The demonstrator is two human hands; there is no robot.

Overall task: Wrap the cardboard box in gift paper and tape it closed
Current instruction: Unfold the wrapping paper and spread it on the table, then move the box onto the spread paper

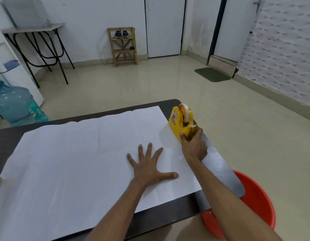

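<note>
One sheet of white gift paper (84, 159) lies spread flat across the dark worktop (8, 136), and that is all the progress on show: no cardboard box is anywhere in view, nothing is folded, nothing taped. The left hand (150, 168) presses palm-down on the sheet near its right edge, fingers splayed wide, holding nothing. Just right of the paper, the right hand (194, 146) is closed around the near end of a single yellow tape dispenser (182, 121) carrying one roll. By my reckoning this is early setup; placing the box, wrapping and sealing all remain.
</note>
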